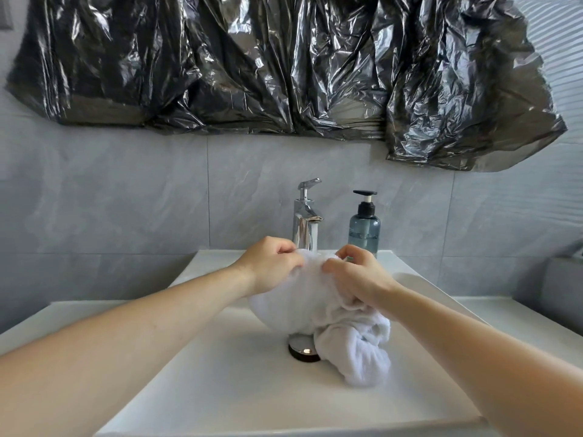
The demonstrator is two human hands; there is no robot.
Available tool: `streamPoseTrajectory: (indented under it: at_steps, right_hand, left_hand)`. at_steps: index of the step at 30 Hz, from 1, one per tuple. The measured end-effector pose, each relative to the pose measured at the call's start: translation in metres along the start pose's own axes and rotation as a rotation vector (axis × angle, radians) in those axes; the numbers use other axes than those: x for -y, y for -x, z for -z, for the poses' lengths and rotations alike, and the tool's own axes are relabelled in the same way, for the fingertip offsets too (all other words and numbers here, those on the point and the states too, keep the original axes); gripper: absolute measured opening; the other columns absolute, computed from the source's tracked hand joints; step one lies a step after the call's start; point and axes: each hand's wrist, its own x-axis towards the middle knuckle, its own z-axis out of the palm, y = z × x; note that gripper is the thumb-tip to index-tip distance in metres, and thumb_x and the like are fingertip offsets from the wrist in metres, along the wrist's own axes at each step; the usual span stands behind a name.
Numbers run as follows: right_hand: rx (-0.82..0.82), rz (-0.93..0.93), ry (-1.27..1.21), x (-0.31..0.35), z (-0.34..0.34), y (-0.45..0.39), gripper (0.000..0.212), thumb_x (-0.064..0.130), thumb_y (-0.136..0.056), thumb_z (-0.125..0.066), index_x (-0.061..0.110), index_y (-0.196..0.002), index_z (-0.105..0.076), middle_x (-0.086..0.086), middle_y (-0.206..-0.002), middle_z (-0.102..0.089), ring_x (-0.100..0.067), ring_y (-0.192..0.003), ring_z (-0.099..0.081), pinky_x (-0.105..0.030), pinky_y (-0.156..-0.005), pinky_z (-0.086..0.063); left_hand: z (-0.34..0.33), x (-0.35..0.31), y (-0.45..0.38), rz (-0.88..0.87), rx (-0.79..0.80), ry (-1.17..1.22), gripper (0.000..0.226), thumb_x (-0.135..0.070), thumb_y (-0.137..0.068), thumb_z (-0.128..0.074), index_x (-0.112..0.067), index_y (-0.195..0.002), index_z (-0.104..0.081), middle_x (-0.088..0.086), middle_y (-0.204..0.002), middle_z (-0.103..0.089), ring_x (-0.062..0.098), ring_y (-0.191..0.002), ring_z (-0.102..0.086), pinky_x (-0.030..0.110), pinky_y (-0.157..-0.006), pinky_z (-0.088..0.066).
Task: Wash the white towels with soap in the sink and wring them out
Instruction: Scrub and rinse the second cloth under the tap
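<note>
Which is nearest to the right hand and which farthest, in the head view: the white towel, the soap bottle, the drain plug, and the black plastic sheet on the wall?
From the right hand:
1. white towel, gripped in it.
2. soap bottle, just behind, upright on the sink's back edge.
3. drain plug, below and nearer the person, in the basin.
4. black plastic sheet, high on the wall.

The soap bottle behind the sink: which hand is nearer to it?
The right hand. It pinches the white towel just in front of the soap bottle. The left hand holds the towel on the far side of the faucet.
</note>
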Motion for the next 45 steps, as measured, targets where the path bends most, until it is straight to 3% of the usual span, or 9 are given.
streamPoseTrajectory:
  at_steps: [4, 10, 13, 19, 26, 30, 33, 39, 45]
  right_hand:
    - [0.018, 0.003, 0.032, 0.01, -0.003, 0.006, 0.026, 0.026, -0.086, -0.075, 0.015, -0.1, -0.057, -0.004, -0.078, -0.063, -0.021, -0.061, -0.052, -0.023, -0.047, -0.039]
    - [0.007, -0.032, 0.187, 0.022, -0.011, 0.009, 0.024, 0.033, -0.088, -0.073, 0.024, -0.107, -0.06, -0.001, -0.105, -0.069, -0.017, -0.087, -0.064, -0.025, -0.065, -0.046]
    - [-0.106, 0.036, 0.158, 0.024, -0.016, 0.016, 0.008, 0.022, -0.091, -0.064, 0.024, -0.098, -0.064, -0.001, -0.098, -0.071, -0.016, -0.08, -0.063, -0.015, -0.058, -0.042]
    - [-0.219, 0.287, 0.287, 0.008, -0.02, 0.032, 0.026, 0.008, -0.09, -0.057, 0.03, -0.094, -0.071, 0.015, -0.072, -0.062, -0.01, -0.071, -0.059, -0.007, -0.054, -0.037]
    - [-0.206, 0.298, 0.355, 0.002, -0.023, 0.038, 0.015, 0.022, -0.095, -0.056, 0.025, -0.108, -0.062, 0.002, -0.081, -0.069, -0.023, -0.08, -0.063, -0.038, -0.072, -0.054]
    - [-0.151, 0.166, 0.539, -0.001, -0.021, 0.04, 0.025, 0.03, -0.095, -0.049, 0.019, -0.073, -0.043, 0.001, -0.07, -0.053, -0.03, -0.073, -0.047, -0.038, -0.072, -0.04]
    - [-0.145, 0.152, 0.607, -0.003, -0.019, 0.041, 0.024, 0.025, -0.091, -0.046, 0.017, -0.07, -0.038, 0.0, -0.067, -0.05, -0.026, -0.067, -0.039, -0.039, -0.072, -0.036]
    - [-0.257, 0.23, 0.441, -0.004, -0.015, 0.037, 0.011, 0.024, -0.092, -0.054, 0.03, -0.085, -0.062, 0.009, -0.075, -0.064, -0.018, -0.072, -0.06, -0.032, -0.06, -0.045]
    - [-0.309, 0.3, 0.293, 0.0, -0.017, 0.036, 0.01, 0.023, -0.085, -0.063, 0.029, -0.084, -0.07, 0.011, -0.078, -0.068, -0.009, -0.072, -0.061, -0.022, -0.057, -0.042]
  left_hand:
    - [-0.002, 0.001, 0.0, 0.034, -0.126, -0.053, 0.027, -0.022, -0.095, -0.061, -0.014, -0.069, -0.059, -0.006, -0.063, -0.049, 0.019, -0.067, -0.042, 0.031, -0.06, -0.034]
    - [-0.012, 0.004, 0.01, 0.138, -0.306, -0.123, 0.026, -0.032, -0.092, -0.06, -0.019, -0.069, -0.061, -0.005, -0.061, -0.058, 0.029, -0.07, -0.056, 0.031, -0.059, -0.04]
    - [-0.014, 0.003, 0.024, 0.108, -0.397, -0.225, 0.038, -0.049, -0.097, -0.059, -0.02, -0.072, -0.056, -0.004, -0.07, -0.062, 0.032, -0.08, -0.06, 0.033, -0.058, -0.037]
    - [-0.017, 0.003, 0.037, -0.029, -0.418, -0.399, 0.04, -0.05, -0.107, -0.042, -0.021, -0.08, -0.038, 0.006, -0.087, -0.065, 0.04, -0.087, -0.057, 0.04, -0.067, -0.042]
    - [-0.016, 0.0, 0.038, -0.029, -0.47, -0.3, 0.031, -0.04, -0.109, -0.04, -0.024, -0.083, -0.041, 0.009, -0.09, -0.067, 0.041, -0.089, -0.058, 0.042, -0.066, -0.04]
    - [-0.013, 0.003, 0.036, 0.014, -0.536, -0.166, 0.039, -0.046, -0.107, -0.043, -0.029, -0.072, -0.042, 0.003, -0.083, -0.067, 0.036, -0.085, -0.059, 0.038, -0.064, -0.039]
    - [-0.011, 0.005, 0.037, 0.046, -0.55, -0.182, 0.043, -0.048, -0.105, -0.045, -0.024, -0.07, -0.041, 0.0, -0.075, -0.06, 0.035, -0.079, -0.056, 0.037, -0.062, -0.035]
    - [-0.012, 0.013, 0.035, 0.184, -0.353, -0.37, 0.019, -0.037, -0.1, -0.043, -0.025, -0.089, -0.054, -0.003, -0.096, -0.069, 0.03, -0.092, -0.061, 0.036, -0.07, -0.046]
    - [-0.023, 0.004, 0.043, -0.043, -0.037, -0.399, 0.031, -0.051, -0.088, -0.06, -0.036, -0.114, -0.053, -0.015, -0.116, -0.057, 0.015, -0.106, -0.058, 0.032, -0.084, -0.044]
